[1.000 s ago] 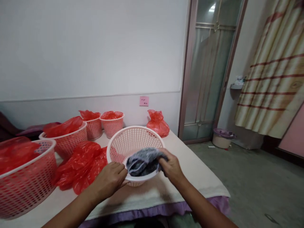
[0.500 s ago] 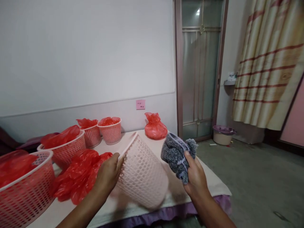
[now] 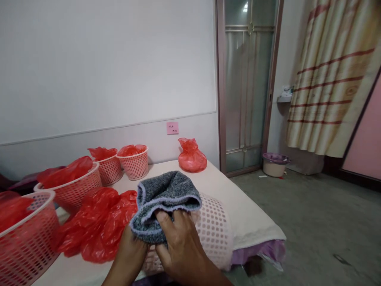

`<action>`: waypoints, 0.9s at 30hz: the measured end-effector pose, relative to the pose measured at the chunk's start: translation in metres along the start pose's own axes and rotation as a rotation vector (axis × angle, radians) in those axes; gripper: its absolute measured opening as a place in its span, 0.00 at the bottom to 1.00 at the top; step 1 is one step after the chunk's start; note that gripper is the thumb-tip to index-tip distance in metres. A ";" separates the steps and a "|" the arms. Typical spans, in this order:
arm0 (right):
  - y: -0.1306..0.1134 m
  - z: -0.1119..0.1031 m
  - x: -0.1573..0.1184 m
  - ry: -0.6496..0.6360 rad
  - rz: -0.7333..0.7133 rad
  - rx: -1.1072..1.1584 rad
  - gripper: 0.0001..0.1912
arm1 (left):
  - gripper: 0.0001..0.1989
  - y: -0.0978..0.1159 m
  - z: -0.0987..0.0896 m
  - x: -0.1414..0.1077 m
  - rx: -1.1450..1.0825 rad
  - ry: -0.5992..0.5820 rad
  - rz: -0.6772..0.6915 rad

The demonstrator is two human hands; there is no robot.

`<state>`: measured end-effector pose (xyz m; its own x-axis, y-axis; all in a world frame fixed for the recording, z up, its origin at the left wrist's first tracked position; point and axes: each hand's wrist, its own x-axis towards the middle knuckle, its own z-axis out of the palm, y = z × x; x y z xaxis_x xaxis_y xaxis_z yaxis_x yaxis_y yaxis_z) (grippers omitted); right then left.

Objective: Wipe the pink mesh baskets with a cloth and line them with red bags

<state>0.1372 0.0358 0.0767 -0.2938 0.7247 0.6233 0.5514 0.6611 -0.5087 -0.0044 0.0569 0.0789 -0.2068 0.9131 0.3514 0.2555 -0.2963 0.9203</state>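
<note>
Over bedding (image 3: 253,216), a right hand (image 3: 183,242) is clutching cloth (image 3: 171,188), seemingly wiping a basket (image 3: 214,228) needing turning next, left hand (image 3: 132,248) hiding its grip.

Dim, soft light falls brightest on the wall (image 3: 119,59), with a small glare on the glass door (image 3: 248,87).

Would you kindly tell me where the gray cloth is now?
Below center in the head view, the gray cloth is in the right hand, just right of the red plastic heap.
</note>
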 end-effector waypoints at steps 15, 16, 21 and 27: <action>0.114 0.030 0.020 0.166 0.355 -0.367 0.30 | 0.21 -0.028 -0.009 -0.025 -0.071 0.118 -0.284; 0.122 0.028 0.020 0.172 0.391 -0.374 0.29 | 0.21 -0.029 -0.009 -0.024 -0.068 0.123 -0.300; 0.099 0.034 0.009 0.234 0.404 -0.147 0.31 | 0.22 -0.028 -0.009 -0.018 -0.086 0.202 -0.402; 0.013 0.084 -0.034 0.218 0.024 -0.040 0.39 | 0.21 -0.029 -0.014 -0.012 -0.146 0.167 -0.330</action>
<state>0.0888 0.0362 -0.0017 -0.1068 0.6784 0.7269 0.5885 0.6324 -0.5038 -0.0223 0.0508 0.0505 -0.4089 0.9115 0.0442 0.0146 -0.0419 0.9990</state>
